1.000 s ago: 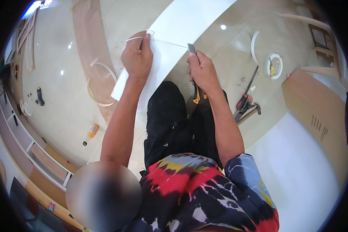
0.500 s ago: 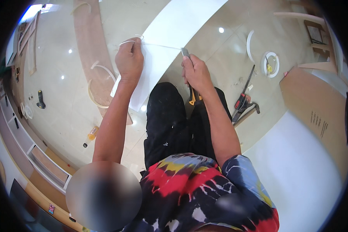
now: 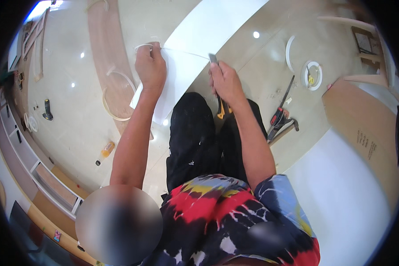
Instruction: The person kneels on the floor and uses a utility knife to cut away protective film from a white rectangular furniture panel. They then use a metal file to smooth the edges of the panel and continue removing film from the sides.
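My left hand [image 3: 151,68] is closed on a thin white strip [image 3: 181,52], and a curled end of it shows above my fingers. From there the strip stretches across a long white panel [image 3: 199,42] towards my right hand [image 3: 226,82]. That hand grips what looks like a utility knife [image 3: 213,58], its grey end pointing up and away from me. Below the fist a yellow-and-black handle part [image 3: 220,110] shows between my knees; whether it belongs to the same tool is hard to tell. The strip reaches the tool's grey end.
A curved brown board [image 3: 108,57] with pale trim loops [image 3: 105,104] lies left of the panel. A drill-like tool [image 3: 47,110] and an orange bottle [image 3: 105,153] are farther left. On the right are a saw [image 3: 279,113], a hammer [image 3: 292,124], a white roll [image 3: 305,75] and cardboard [image 3: 354,115].
Both hands keep their grips and stay nearly in place. The white strip between them slants slightly more downward towards the right, and the whole view has shifted a little.
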Demonstrator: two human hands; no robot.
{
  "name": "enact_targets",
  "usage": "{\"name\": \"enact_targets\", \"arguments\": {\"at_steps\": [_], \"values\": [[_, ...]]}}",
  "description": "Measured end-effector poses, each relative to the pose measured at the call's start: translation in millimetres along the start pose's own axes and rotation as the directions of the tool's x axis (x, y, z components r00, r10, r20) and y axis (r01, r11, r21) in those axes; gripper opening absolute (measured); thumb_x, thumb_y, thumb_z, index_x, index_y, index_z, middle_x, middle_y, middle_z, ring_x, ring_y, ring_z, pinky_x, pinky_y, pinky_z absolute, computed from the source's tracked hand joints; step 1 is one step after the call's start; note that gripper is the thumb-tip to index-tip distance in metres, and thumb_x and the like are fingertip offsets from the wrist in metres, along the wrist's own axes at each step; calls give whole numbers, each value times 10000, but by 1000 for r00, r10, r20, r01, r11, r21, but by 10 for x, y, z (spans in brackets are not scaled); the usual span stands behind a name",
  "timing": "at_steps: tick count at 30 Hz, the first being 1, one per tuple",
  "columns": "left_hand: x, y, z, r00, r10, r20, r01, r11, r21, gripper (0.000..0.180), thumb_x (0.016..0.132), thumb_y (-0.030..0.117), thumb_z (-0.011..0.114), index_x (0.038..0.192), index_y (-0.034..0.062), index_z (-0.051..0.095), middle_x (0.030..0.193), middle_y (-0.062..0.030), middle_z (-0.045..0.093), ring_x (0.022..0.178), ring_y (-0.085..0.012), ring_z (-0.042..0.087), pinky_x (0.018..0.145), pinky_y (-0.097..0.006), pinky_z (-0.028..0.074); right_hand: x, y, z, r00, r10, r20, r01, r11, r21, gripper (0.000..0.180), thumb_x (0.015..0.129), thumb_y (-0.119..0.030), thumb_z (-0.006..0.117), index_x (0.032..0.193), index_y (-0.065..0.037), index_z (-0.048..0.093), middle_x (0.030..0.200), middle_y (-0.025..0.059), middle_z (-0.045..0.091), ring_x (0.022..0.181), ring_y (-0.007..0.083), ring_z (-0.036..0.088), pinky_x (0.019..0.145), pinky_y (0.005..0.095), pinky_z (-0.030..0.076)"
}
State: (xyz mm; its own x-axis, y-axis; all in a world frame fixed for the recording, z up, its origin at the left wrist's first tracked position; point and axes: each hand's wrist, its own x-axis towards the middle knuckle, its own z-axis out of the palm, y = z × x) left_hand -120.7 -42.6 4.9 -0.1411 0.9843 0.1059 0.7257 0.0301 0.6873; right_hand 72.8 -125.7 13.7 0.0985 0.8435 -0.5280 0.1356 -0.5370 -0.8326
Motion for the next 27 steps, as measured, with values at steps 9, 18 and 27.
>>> {"name": "enact_targets", "arguments": {"at_steps": [9, 18, 27], "values": [[-212, -27, -126, 996, -85, 22, 82, 992, 96, 262, 1005, 223, 538, 998, -11, 657, 999, -226, 660, 951, -395, 624, 839, -440, 476, -3, 29, 0, 996, -80, -28, 78, 996, -42, 371, 1051, -315, 459, 855, -10, 541, 602, 60, 560, 440, 137, 531, 443, 305, 442], [-169, -220, -43, 983, -18, -185, 28, 998, 53, 217, 995, 182, 571, 943, -14, 649, 922, -187, 655, 846, -327, 638, 767, -404, 483, -19, 1, 49, 999, 12, 39, -12, 1000, -8, 368, 1054, -317, 451, 885, -5, 546, 615, 60, 561, 457, 129, 537, 437, 303, 442], [-236, -214, -53, 969, -84, -233, 59, 992, -112, 249, 1017, 182, 551, 949, -52, 599, 906, -211, 658, 799, -303, 667, 711, -392, 525, -158, -6, 134, 999, 11, 50, -14, 997, 73, 370, 1055, -322, 453, 883, -8, 547, 618, 60, 549, 463, 114, 531, 427, 276, 437]]}}
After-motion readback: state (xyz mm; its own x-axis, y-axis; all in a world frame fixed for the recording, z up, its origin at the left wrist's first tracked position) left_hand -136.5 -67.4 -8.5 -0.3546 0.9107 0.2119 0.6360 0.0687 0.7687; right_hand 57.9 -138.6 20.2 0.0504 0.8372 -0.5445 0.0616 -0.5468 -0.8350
